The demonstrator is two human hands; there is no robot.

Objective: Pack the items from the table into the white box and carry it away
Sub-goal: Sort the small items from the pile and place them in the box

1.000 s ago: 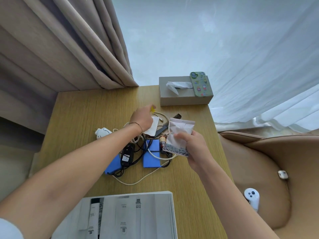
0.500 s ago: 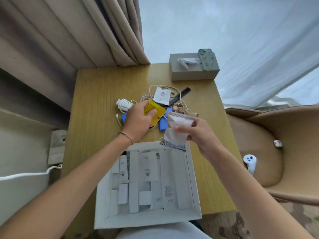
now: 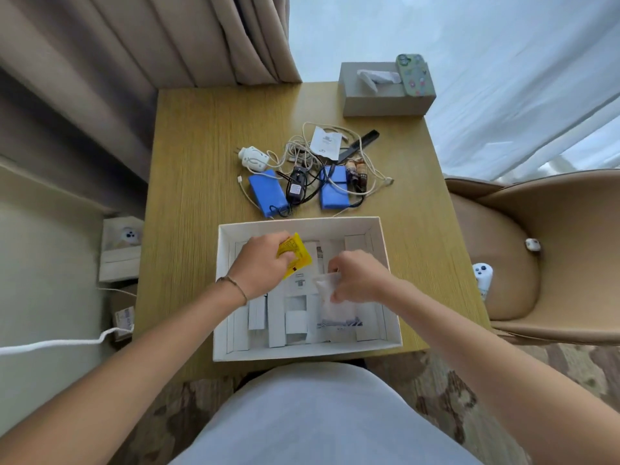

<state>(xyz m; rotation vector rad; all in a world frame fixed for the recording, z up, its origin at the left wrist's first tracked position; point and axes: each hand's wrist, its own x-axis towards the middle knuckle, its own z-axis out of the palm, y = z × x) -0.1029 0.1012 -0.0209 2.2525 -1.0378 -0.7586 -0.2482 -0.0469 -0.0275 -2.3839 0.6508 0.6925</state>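
The white box [image 3: 302, 223] sits open at the table's near edge, with white cartons lying inside. My left hand [image 3: 260, 266] is inside the box, gripping a yellow packet [image 3: 297, 255]. My right hand [image 3: 357, 276] holds a white pouch [image 3: 335, 307] with a striped bottom, lowered onto the box's contents. Beyond the box lie two blue packs [image 3: 266, 193] [image 3: 333, 187], a black adapter [image 3: 296, 186], a white plug [image 3: 253, 157], tangled cables [image 3: 369, 169], a white sachet [image 3: 326, 142], two small brown bottles [image 3: 356, 171] and a black comb [image 3: 360, 142].
A grey tissue box [image 3: 382, 102] with a phone [image 3: 414, 73] on top stands at the table's far right corner. A tan armchair [image 3: 550, 256] holding a white controller [image 3: 483, 273] is at the right. Curtains hang behind and to the left.
Both hands came back from the pile toward me and down into the white box, the left with the yellow packet, the right with the white pouch. My view tilted down.
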